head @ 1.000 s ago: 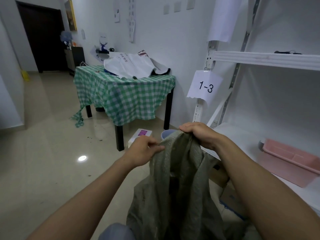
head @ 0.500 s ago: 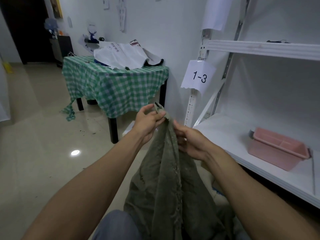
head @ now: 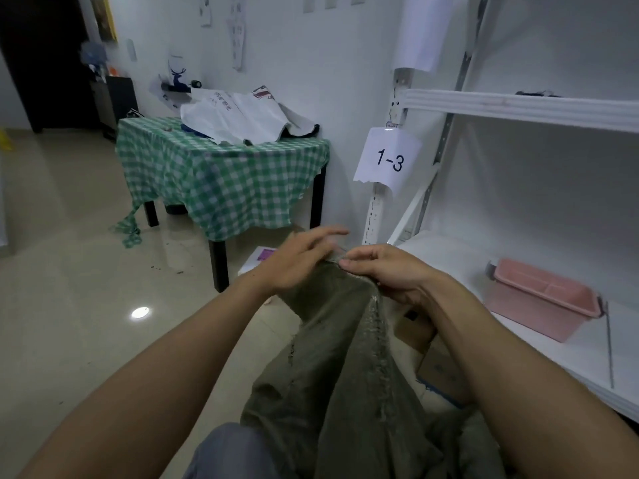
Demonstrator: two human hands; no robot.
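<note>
Observed: a person works a grey-green woven sack (head: 339,375) with two bare hands, in front of a white shelf rack (head: 518,105). The sack hangs from hand level down past the person's grey-clad knee (head: 228,451) at the lower edge of view; a frayed seam runs down its length. Its top edge is gathered between the two hands. Right hand (head: 387,274): grip clamped on the sack, fingers curled and fingertips pinching the top edge of the fabric. Left hand (head: 297,264): grip apart, fingers stretched out nearly straight and blurred, the palm lying against the upper part of the sack just beside the right hand; whether the thumb catches any fabric cannot be told. The sack touches neither the rack nor the desk. Surroundings: a paper label (head: 389,160) reading "1-3" is fixed to the rack's upright post, above the hands. On the lower shelf (head: 449,257) stands a pink plastic bin (head: 539,299), well apart from the right hand. Beneath that shelf, behind the right forearm, sits a cardboard box (head: 435,368). Against the far wall stands a desk (head: 207,167) covered by a green-and-white checked cloth, with white printed bags (head: 235,119) lying on top. A small white box (head: 257,259) with a purple panel lies on the floor (head: 69,271) by the desk leg, partly hidden by the left hand. The tiled floor is glossy and shows a round light reflection (head: 140,312).
</note>
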